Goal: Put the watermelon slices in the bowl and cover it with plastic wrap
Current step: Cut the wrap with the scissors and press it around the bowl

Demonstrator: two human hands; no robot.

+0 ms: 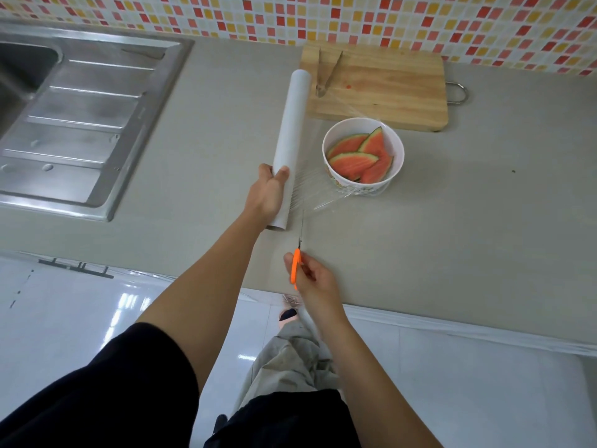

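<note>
A white bowl (397, 150) on the grey counter holds several watermelon slices (355, 160). Clear plastic wrap (318, 189) stretches from the bowl's top to a long white roll (292, 124) lying to its left. My left hand (268, 192) grips the near end of the roll. My right hand (311, 276) holds orange-handled scissors (295, 265) near the counter's front edge. Their thin blades point up toward the stretched film between roll and bowl.
A wooden cutting board (387, 88) with metal tongs (328, 74) lies behind the bowl. A steel sink with drainboard (80, 124) fills the left of the counter (484, 221). A tiled wall runs along the back. White floor lies below the counter edge.
</note>
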